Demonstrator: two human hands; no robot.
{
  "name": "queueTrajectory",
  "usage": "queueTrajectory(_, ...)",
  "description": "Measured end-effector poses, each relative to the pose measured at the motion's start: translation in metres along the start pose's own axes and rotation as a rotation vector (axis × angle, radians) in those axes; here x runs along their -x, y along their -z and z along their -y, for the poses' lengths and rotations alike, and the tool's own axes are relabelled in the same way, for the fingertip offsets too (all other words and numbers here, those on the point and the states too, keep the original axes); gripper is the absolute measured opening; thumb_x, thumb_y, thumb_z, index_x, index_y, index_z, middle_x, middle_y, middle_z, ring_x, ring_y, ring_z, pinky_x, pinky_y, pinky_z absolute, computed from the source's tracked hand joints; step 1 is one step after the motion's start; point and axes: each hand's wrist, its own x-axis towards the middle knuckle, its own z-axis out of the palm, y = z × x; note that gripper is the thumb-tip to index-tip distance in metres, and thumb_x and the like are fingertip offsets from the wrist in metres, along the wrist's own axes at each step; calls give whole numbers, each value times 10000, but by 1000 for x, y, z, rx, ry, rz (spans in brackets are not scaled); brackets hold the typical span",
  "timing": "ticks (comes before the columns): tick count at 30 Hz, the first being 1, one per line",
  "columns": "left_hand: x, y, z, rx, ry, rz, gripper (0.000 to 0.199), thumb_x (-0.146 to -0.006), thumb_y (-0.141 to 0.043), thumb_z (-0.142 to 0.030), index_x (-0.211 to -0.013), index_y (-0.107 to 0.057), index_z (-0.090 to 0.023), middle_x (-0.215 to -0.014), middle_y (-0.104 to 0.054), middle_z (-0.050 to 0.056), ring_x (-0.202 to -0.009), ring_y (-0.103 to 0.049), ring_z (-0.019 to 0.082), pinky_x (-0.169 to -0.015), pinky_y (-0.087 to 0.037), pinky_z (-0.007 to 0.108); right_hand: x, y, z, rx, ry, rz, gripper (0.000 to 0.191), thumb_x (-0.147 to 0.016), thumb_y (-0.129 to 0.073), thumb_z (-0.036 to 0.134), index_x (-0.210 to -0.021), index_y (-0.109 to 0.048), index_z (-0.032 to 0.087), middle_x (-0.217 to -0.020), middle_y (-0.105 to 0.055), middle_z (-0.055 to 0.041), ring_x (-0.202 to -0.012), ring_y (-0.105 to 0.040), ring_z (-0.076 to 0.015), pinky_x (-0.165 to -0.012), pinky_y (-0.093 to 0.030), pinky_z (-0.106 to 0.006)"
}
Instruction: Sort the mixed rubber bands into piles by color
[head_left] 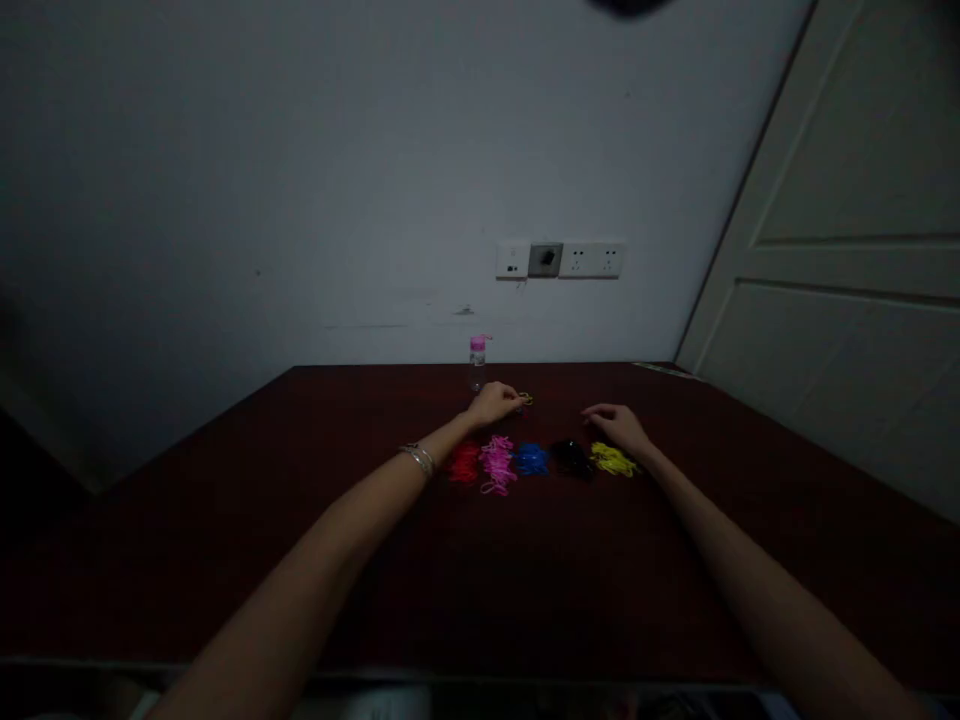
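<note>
My left hand (495, 402), with bracelets at the wrist, reaches past the piles. Its fingertips are pinched on a small bunch of coloured rubber bands (526, 399), where yellow shows; the rest is too small and dark to tell. My right hand (619, 428) hovers or rests by the yellow bands (613, 459), fingers stretched out to the left with nothing seen in them. In a row lie piles of red bands (464, 464), pink bands (496, 462), blue bands (532, 459) and black bands (571, 458). My left forearm partly covers the red pile.
A clear bottle with a pink cap (478, 362) stands behind my left hand. The dark red table (525, 580) meets a wall with sockets (591, 260). A thin flat strip (667, 371) lies at the back right corner, near a pale door (847, 250).
</note>
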Motion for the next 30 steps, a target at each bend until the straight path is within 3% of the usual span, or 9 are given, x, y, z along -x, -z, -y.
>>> queueTrajectory(6,18,41,69,35,236,-277,417,-760,-483,-447,-700,-697,-94,-617,-624,44,-611,-522,135,-572,-339,224,0,-1,-1,-2,-9,-5,296,-680,-480,279,-851,-678,140,-733,-696,-51,-708,-620,-176,-656,-446,-256)
queueTrajectory(10,36,55,95,123,354,-387,419,-762,-462,-441,-663,-686,-101,-588,-614,38,-595,-524,134,-582,-341,226,-1,-1,0,6,-4,-9,297,-676,-482,282,-840,-682,136,-718,-694,-53,-708,-620,-180,-672,-447,-264)
queueTrajectory(14,51,55,98,206,459,-446,423,-764,-441,-447,-669,-684,-115,-507,-579,24,-558,-519,134,-582,-348,225,-3,2,-2,-2,-5,6,289,-673,-492,282,-838,-685,144,-722,-696,-50,-704,-616,-177,-652,-452,-258)
queueTrajectory(17,53,53,96,229,459,-454,434,-764,-431,-458,-678,-683,-116,-485,-565,19,-547,-515,133,-584,-351,227,-6,3,0,-20,-20,50,288,-672,-505,278,-852,-682,139,-729,-695,-51,-658,-605,-161,-598,-450,-240)
queueTrajectory(22,51,51,96,227,446,-444,439,-759,-434,-461,-678,-684,-110,-495,-570,24,-552,-517,134,-585,-351,230,-8,-4,25,-11,11,171,325,-696,-516,291,-926,-667,118,-686,-674,-43,-556,-569,-131,-515,-428,-222)
queueTrajectory(30,55,51,97,206,415,-416,451,-770,-409,-459,-688,-684,-110,-497,-566,19,-544,-515,133,-577,-351,231,-21,-42,74,200,268,336,274,-706,-583,201,-966,-668,183,-993,-666,-61,-904,-594,-187,-795,-446,-265)
